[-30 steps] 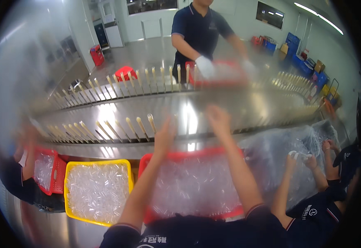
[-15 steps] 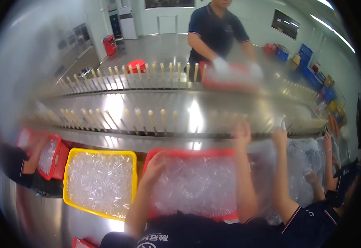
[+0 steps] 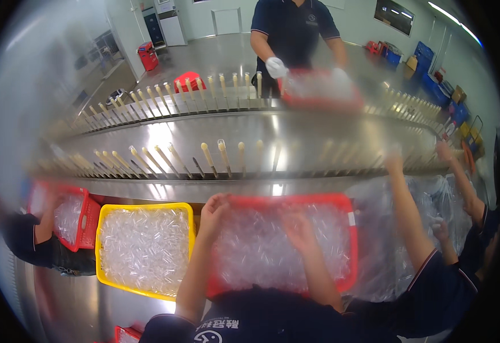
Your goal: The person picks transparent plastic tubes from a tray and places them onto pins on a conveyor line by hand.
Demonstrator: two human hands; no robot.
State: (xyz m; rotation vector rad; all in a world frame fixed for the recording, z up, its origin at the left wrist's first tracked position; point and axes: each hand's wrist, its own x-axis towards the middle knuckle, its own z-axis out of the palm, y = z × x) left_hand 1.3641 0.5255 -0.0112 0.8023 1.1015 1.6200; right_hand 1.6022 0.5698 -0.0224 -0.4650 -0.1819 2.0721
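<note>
A red basket (image 3: 353,251) full of small clear plastic tubes (image 3: 261,251) stands right before me. At its far left corner my left hand (image 3: 214,210) is raised with fingers curled together; whatever lies between them is too small to make out. Over the tubes, toward the middle of the basket, hangs my right hand (image 3: 298,227). Its fingers are smeared by motion and haze, so their hold does not show. Beyond the basket runs a row of upright rods with cream rounded tips (image 3: 206,154); a clear tube (image 3: 222,145) caps at least one of them.
A yellow basket (image 3: 192,228) of similar tubes stands left of mine. Farther left, a co-worker's hand reaches into another red basket (image 3: 88,220). Co-workers' arms (image 3: 407,206) reach forward at right, by clear plastic bags (image 3: 375,228). Across the metal table (image 3: 204,134), a gloved person holds a red basket (image 3: 324,106).
My right hand has come back from the rod row down over the basket. My left hand has risen slightly to the basket's far corner. The person opposite has shifted one gloved hand.
</note>
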